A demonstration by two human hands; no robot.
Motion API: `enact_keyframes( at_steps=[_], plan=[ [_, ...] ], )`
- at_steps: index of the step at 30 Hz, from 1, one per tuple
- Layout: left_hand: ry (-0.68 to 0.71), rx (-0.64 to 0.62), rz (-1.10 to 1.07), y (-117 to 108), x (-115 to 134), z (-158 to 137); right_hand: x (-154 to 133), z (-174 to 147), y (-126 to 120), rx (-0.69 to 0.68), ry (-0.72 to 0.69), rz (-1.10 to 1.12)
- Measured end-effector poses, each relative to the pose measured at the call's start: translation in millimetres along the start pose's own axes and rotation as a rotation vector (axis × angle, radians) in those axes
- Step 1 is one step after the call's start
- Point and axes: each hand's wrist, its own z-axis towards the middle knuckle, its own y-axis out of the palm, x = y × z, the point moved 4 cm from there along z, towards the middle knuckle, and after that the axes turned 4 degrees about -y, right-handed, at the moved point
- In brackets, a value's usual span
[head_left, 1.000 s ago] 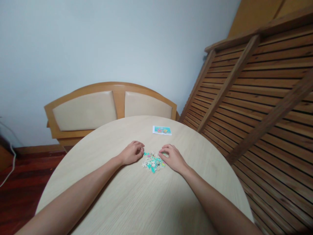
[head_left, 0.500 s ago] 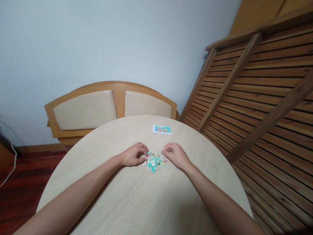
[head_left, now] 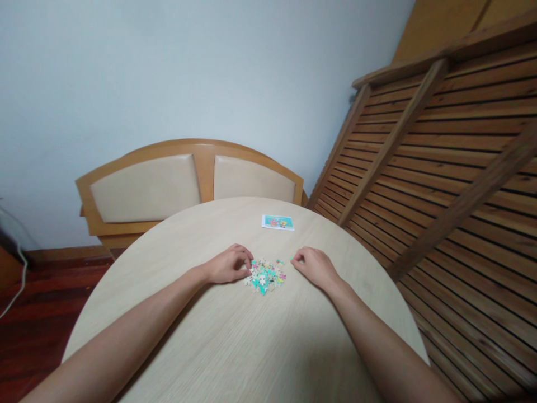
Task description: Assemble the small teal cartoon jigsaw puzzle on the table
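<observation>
A small heap of jigsaw puzzle pieces (head_left: 264,278), teal, white, pink and yellow, lies on the round table (head_left: 201,341). My left hand (head_left: 229,265) rests at the heap's left edge, thumb and fingers apart, fingertips touching or very near the outer pieces. To the right of the heap, my right hand (head_left: 314,265) has thumb and index finger pinched on a puzzle piece (head_left: 292,260), of which only a small greenish edge shows. Between the heap and my right hand lies a loose teal piece (head_left: 279,262).
Beyond the heap lies a picture card (head_left: 278,223) with cartoon figures on teal. A bench with padded back panels (head_left: 146,190) stands behind the table, against the wall. Wooden slatted panels (head_left: 419,151) lean at the right. A white cable (head_left: 23,274) hangs at far left.
My right hand has moved right, away from the heap, with a piece in its pinch. A loose teal piece now shows beside the heap. My left hand has hardly moved.
</observation>
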Motion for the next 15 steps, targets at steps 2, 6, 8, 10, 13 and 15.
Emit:
enact_keyframes(
  at_steps=[2, 6, 8, 10, 13, 15],
  plan=[
    [-0.003, 0.001, 0.005, -0.7, 1.4, 0.8, -3.4, -0.5, -0.2, 0.012, -0.024, 0.026],
    [0.006, -0.005, 0.009, -1.4, 3.4, 2.4, -17.6, -3.1, 3.0, -0.013, -0.173, 0.200],
    [0.014, -0.007, 0.009, -1.5, 3.9, 2.9, -24.7, -5.6, 6.3, -0.042, -0.241, 0.273],
    [0.012, -0.008, 0.005, -1.6, 4.1, 3.2, -28.8, -7.7, 9.2, -0.060, -0.267, 0.299],
    [-0.009, -0.011, -0.015, -1.6, 3.7, 3.2, -31.2, -9.0, 11.4, -0.068, -0.273, 0.324],
    [-0.028, -0.012, -0.039, -1.7, 2.8, 3.4, -31.9, -8.6, 11.4, -0.068, -0.275, 0.352]
  ],
)
